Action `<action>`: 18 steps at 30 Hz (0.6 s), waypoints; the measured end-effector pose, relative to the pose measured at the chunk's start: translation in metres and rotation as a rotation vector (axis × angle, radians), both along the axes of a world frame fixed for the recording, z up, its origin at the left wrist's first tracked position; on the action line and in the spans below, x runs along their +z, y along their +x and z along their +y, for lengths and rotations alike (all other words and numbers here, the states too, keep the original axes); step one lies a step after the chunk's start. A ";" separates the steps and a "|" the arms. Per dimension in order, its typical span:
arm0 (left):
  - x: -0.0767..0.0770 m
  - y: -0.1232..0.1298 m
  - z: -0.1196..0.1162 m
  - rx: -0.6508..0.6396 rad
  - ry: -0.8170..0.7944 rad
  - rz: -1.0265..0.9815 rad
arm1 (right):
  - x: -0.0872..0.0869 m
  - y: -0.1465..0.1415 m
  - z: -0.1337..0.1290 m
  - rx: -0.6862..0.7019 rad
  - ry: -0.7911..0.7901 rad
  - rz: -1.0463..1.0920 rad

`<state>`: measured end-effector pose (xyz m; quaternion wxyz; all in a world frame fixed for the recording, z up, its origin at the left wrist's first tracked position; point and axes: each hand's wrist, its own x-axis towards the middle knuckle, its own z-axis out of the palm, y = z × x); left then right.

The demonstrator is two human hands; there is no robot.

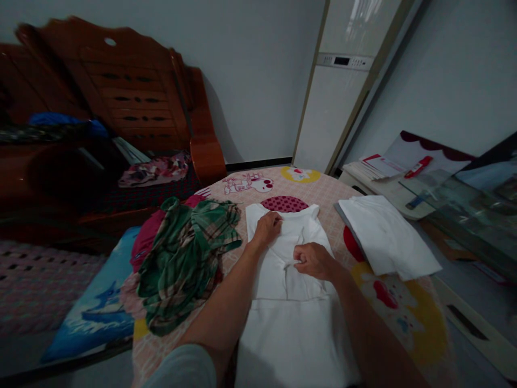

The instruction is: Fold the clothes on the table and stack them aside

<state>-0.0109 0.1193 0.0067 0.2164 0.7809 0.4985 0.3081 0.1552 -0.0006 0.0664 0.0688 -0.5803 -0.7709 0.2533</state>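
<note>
A white sleeveless garment point(294, 334) lies spread on the round table with its neckline toward the far edge. Near the left side of its neckline, my left hand point(268, 228) pinches the white fabric with bent fingers. My right hand point(313, 260) is closed on the fabric around the middle of the upper part, where folds rise between the two hands. The lower part of the garment runs down toward me, between my forearms.
A pile of green plaid and pink clothes point(181, 258) is on the table's left. Folded white cloth point(383, 234) lies at the right. The patterned tablecloth point(331, 188) covers the table. A wooden bench point(133, 97) and a side table point(359, 175) stand beyond.
</note>
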 end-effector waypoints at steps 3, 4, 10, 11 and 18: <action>-0.002 0.000 0.000 0.018 0.008 -0.045 | 0.002 0.002 0.001 0.037 -0.064 0.051; -0.002 0.000 0.000 0.025 0.013 -0.072 | 0.001 0.003 0.002 0.051 -0.078 0.059; 0.005 -0.002 -0.001 -0.055 0.013 -0.222 | -0.009 0.008 0.006 0.086 -0.070 0.115; 0.007 -0.002 -0.001 -0.111 0.003 -0.200 | -0.010 0.008 0.006 0.078 -0.063 0.131; 0.001 0.001 -0.003 -0.313 0.093 0.006 | -0.021 0.010 0.013 -0.107 0.133 0.204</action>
